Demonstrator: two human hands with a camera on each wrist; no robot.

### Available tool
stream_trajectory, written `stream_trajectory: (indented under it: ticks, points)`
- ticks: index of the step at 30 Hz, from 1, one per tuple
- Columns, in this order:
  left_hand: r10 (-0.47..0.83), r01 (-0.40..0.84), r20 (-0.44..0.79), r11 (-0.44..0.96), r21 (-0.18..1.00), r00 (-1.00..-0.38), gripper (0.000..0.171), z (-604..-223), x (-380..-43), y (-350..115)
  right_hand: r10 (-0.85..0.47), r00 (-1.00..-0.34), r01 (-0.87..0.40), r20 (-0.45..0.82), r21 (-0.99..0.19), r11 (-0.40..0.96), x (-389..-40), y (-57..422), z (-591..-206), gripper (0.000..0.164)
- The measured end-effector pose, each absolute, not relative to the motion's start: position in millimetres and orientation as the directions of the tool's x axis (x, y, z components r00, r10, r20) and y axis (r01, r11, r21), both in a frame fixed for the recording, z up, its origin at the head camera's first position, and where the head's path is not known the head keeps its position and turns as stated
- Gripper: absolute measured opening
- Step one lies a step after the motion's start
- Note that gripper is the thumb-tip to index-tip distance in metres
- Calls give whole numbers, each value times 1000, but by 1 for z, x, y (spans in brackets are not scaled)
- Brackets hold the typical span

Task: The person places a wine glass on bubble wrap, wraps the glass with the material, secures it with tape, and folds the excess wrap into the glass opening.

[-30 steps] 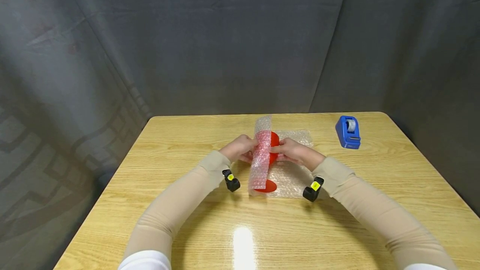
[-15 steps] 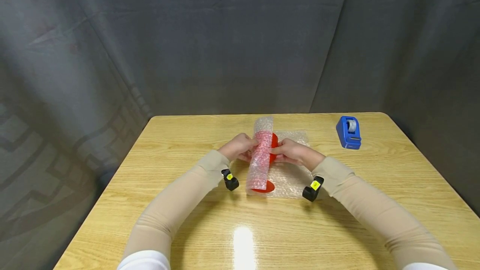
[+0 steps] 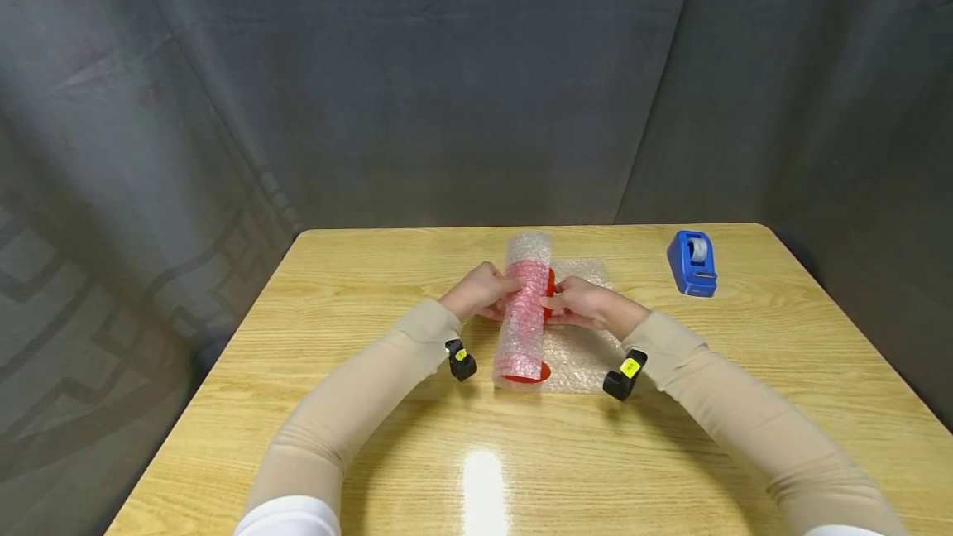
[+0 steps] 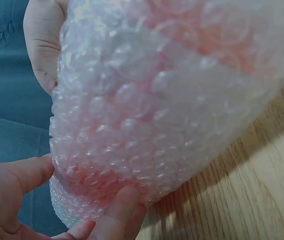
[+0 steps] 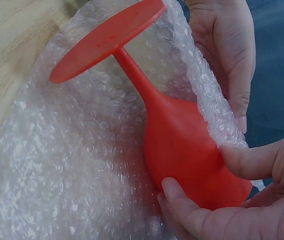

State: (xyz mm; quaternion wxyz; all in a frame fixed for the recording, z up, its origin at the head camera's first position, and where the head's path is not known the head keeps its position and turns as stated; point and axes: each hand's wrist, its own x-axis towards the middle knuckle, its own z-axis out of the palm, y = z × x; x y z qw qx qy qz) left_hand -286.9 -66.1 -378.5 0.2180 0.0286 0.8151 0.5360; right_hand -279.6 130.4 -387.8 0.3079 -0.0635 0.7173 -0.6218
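Observation:
A red wine glass (image 5: pixel 181 145) lies on its side on a sheet of bubble wrap (image 3: pixel 581 358), its foot towards the person. One side of the sheet is folded over the glass, so the head view shows only strips of bare red bowl and foot. My left hand (image 3: pixel 484 289) grips the wrapped bowl from the left, thumb on top of the bubble wrap. From the right, my right hand (image 3: pixel 591 302) holds the bowl; in the right wrist view its fingers (image 5: pixel 191 212) touch the bare red surface and its thumb lies at the wrap's edge.
A blue tape dispenser (image 3: pixel 692 263) with a roll of clear tape stands at the back right of the wooden table (image 3: pixel 357 263). The flat part of the bubble wrap spreads right of the glass. A grey curtain (image 3: pixel 462 106) hangs behind the table.
The folded bubble wrap has come further right over the wine glass, and less red shows. Both hands stay at the bowl, the left one shifting slightly right.

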Motion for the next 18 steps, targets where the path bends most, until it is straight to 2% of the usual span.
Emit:
stream_trajectory:
  ticks: [11, 13, 18]
  points:
    - [291, -192, -322, 398, 897, -901, 28, -383, -287, -64, -473, -801, 290, -367, -929, 229, -279, 132, -389, 15]
    - [288, -200, -329, 398, 895, -899, 27, -382, -287, -64, -463, -805, 295, -371, -927, 231, -279, 132, -389, 21]
    - [284, -197, -329, 407, 892, -901, 31, -381, -285, -64, -405, -825, 336, -394, -918, 209, -279, 130, -388, 60]
